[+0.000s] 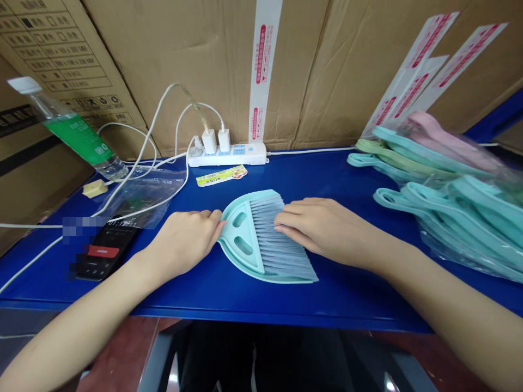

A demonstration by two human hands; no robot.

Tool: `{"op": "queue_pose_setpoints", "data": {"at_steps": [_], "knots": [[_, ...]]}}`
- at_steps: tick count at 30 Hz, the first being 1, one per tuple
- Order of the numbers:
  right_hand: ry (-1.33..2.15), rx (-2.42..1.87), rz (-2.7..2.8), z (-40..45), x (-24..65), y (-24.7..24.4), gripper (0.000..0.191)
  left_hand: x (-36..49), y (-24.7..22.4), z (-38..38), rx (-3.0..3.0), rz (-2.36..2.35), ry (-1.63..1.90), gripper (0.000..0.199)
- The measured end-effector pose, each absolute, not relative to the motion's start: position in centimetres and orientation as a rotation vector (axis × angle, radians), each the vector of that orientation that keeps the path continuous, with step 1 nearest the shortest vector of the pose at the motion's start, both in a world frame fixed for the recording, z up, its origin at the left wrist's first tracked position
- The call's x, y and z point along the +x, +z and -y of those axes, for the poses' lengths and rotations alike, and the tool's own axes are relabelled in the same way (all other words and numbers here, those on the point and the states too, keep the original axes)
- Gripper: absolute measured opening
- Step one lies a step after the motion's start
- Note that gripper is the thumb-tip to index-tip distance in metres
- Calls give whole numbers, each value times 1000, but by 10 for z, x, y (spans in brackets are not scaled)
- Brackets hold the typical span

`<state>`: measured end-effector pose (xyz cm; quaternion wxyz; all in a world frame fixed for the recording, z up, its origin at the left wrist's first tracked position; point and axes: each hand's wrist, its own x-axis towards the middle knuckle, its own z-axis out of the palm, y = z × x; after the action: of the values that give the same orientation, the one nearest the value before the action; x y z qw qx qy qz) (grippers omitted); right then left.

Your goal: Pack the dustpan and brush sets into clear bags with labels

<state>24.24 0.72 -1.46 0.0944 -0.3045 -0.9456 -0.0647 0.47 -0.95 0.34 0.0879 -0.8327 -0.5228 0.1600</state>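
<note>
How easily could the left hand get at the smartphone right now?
Probably yes, if the left hand lets go of the dustpan-and-brush set: the smartphone lies close by, its near part uncovered, though a white cable seems to cross its far end.

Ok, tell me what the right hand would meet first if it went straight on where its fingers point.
Most likely the grey-blue brush bristles: the fingertips of the right hand are over or against them; which, I cannot tell.

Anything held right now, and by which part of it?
The left hand holds the teal brush and dustpan, nested together, by their narrow handle end. The right hand is at the bristles; whether it grips them cannot be told.
</note>
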Motion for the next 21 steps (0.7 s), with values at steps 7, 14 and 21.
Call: {"op": "queue_pose_setpoints", "data": {"at_steps": [7,14,21], "knots": [[-256,-871,2764,-6,243,-15,29,4,4,9,-2488,1543,467,32],[-214,-830,2750,-7,244,-18,27,4,1,9,-2495,1554,436,30],[-109,-766,2740,-6,244,-17,31,3,1,8,-2488,1555,465,31]]}}
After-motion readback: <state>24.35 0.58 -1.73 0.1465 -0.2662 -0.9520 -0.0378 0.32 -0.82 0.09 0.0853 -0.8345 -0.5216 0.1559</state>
